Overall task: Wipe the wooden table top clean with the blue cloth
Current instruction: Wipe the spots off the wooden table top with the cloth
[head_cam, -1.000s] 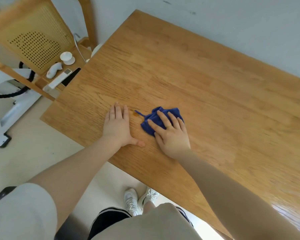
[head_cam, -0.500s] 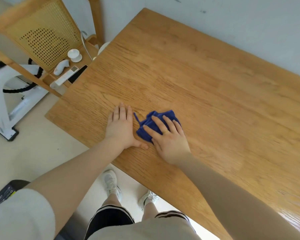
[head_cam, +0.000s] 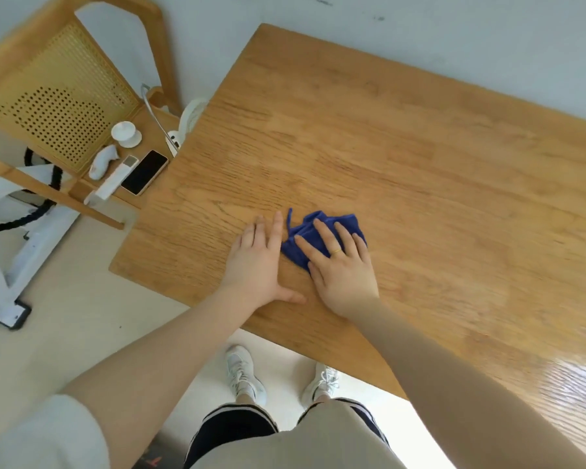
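Observation:
A crumpled blue cloth lies on the wooden table top, near its front left part. My right hand presses flat on the cloth with straight, spread fingers and covers its near half. My left hand rests flat on the bare wood just left of the cloth, thumb stretched out toward the right hand. The cloth's left edge almost touches the left hand's fingers.
A wooden chair stands at the table's left end; its seat holds a phone, a white remote and a small white cup. A white frame stands on the floor. A wall runs behind the table.
My right hand slid the cloth leftward until it lies close beside my left hand. The small mark seen between them a second ago is now covered. The left hand stayed put.

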Motion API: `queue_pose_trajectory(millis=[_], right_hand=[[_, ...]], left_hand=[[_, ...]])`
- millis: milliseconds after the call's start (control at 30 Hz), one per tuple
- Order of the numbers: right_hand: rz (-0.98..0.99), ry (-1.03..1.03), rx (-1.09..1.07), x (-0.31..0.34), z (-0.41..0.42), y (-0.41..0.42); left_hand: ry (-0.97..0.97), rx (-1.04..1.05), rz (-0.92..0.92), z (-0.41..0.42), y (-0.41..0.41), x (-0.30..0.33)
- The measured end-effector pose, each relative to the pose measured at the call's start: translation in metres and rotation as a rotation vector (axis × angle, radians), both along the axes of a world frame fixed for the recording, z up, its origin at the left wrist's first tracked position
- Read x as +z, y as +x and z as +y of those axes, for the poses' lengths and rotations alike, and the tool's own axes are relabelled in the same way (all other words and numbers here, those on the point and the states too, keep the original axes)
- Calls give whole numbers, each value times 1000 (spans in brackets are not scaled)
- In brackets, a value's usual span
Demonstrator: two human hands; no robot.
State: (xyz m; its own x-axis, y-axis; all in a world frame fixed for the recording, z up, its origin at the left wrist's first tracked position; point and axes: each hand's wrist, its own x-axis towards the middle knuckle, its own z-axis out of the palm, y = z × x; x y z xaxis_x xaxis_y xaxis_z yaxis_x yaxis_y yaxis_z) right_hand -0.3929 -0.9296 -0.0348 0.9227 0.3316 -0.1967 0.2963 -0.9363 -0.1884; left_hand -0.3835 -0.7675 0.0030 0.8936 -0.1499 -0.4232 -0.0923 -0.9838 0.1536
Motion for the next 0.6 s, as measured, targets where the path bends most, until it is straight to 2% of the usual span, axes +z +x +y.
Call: queue_pose_trajectory(millis=[67, 133, 267, 333, 433, 500, 567, 600], right_hand=[[-14, 17, -48, 2, 0, 19], [-29, 14, -206, 2, 7, 43], [2, 46, -495, 5, 41, 61], [2, 45, -449, 2, 62, 44], [-52, 33, -216, 0, 84, 15], [-20, 32, -109, 4, 78, 22], [-13, 9, -91, 3, 67, 43], [-19, 8, -152, 3, 64, 55]], left_hand=[[-65, -51, 19, 19, 6, 7], [-132, -82, 39, 41, 14, 10], [-76, -161, 14, 77, 28, 9], [-67, -163, 26, 92, 37, 9], [-135, -190, 52, 112, 54, 12], [-175, -247, 54, 121, 65, 16], [-125, -279, 49, 129, 75, 16], [-81, -272, 48, 133, 79, 14]])
